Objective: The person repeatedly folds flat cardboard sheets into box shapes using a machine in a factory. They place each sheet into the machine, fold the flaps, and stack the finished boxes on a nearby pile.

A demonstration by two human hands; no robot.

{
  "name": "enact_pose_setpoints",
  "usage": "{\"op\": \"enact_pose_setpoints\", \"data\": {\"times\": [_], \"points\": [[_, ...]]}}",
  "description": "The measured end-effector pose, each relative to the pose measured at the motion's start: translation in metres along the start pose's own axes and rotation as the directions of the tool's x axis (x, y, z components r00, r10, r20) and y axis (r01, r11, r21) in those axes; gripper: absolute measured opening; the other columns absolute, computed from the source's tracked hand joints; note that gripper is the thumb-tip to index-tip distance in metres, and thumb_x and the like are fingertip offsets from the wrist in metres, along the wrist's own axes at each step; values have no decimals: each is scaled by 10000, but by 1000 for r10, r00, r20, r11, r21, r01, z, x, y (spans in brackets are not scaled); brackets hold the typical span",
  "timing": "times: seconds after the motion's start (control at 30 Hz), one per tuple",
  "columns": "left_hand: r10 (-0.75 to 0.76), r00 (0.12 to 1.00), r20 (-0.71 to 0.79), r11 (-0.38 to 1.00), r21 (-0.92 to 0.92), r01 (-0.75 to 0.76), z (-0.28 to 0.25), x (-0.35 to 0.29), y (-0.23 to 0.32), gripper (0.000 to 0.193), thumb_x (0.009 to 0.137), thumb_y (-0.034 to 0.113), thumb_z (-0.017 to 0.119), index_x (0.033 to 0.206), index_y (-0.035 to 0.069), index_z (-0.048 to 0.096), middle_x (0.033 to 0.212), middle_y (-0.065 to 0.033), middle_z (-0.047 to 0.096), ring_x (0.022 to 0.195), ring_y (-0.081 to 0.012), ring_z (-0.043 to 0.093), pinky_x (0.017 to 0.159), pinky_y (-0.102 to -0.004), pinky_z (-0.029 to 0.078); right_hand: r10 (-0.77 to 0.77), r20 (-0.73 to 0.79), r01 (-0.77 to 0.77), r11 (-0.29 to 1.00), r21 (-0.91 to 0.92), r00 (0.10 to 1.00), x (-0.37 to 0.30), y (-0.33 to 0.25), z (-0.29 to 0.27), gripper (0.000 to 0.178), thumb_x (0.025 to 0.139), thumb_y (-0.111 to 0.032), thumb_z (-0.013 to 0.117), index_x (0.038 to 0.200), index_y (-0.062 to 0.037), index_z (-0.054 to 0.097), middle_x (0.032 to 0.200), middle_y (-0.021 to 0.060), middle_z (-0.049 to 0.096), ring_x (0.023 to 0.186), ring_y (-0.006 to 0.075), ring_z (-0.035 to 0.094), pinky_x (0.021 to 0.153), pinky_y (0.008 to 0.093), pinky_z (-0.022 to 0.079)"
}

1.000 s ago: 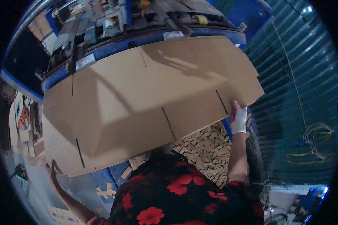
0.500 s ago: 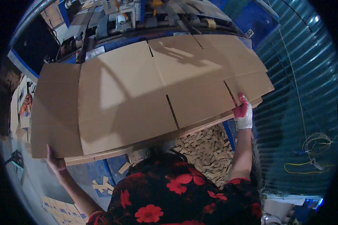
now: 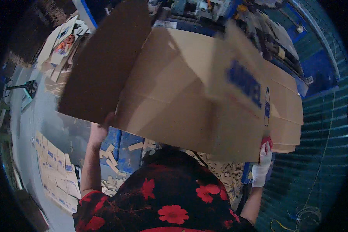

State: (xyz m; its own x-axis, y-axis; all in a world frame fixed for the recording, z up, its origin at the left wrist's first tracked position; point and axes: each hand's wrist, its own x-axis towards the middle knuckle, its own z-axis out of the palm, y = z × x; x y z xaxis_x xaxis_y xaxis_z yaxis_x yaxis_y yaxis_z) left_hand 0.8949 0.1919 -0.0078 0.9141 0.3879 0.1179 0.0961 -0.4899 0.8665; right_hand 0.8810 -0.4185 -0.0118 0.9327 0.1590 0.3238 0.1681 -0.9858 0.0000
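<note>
Brown corrugated cardboard, a large flattened box sheet [image 3: 174,92] with blue print on one flap, is held up in front of the person, tilted, above a litter of cardboard offcuts [image 3: 216,174]. Bare left hand [image 3: 98,129] grips its lower left edge, fingers curled shut behind the flap, arm raised straight. Right hand [image 3: 263,154], in a white glove with red fingertips, pinches the lower right corner, forearm upright.
</note>
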Motion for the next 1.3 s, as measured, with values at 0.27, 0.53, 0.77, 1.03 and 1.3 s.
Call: {"op": "enact_pose_setpoints", "data": {"times": [0.27, 0.53, 0.77, 1.03, 1.3], "points": [[436, 680, 590, 495, 474, -728, 31, 12, 52, 688, 735, 93, 637, 1393, 147, 446, 1421, -168, 423, 1309, -430, 374, 1040, -607, 301, -77, 320, 144, 971, -192, 944, 31, -26, -34, 753, 630, 24, 684, 1331, -90, 431, 1380, 157, 415, 1317, 417, 337, 1100, 491, 308], [347, 582, 735, 367, 465, -806, 27, 21, 51, 696, 712, 108, 626, 1384, 171, 453, 1427, -134, 419, 1304, -484, 339, 1027, -653, 280, -16, 338, 76, 984, -162, 941, 34, -18, -24, 729, 631, 29, 679, 1313, -96, 455, 1356, 145, 447, 1290, 431, 363, 1088, 489, 321], [519, 664, 538, 511, 428, -745, 47, 45, 51, 607, 764, 119, 598, 1360, 138, 485, 1386, -129, 477, 1306, -431, 379, 1063, -591, 276, -5, 219, 33, 991, -126, 976, 60, -30, -25, 665, 672, 14, 652, 1305, -112, 492, 1349, 132, 466, 1251, 414, 401, 1081, 490, 317], [564, 730, 386, 606, 407, -683, 95, 129, 38, 512, 864, 196, 530, 1368, 124, 481, 1400, -146, 464, 1322, -411, 370, 1110, -506, 254, -8, 191, 9, 1000, -2, 981, 170, -6, 25, 656, 682, 89, 540, 1301, -126, 513, 1320, 138, 504, 1255, 389, 413, 1081, 470, 324], [514, 750, 416, 668, 354, -654, 170, 260, 26, 529, 864, 209, 577, 1375, 131, 463, 1456, -147, 387, 1343, -380, 337, 1114, -468, 264, -70, 160, 87, 991, -106, 985, 310, 36, 85, 659, 709, 109, 506, 1322, -132, 503, 1326, 160, 503, 1259, 361, 427, 1054, 405, 369]]}}
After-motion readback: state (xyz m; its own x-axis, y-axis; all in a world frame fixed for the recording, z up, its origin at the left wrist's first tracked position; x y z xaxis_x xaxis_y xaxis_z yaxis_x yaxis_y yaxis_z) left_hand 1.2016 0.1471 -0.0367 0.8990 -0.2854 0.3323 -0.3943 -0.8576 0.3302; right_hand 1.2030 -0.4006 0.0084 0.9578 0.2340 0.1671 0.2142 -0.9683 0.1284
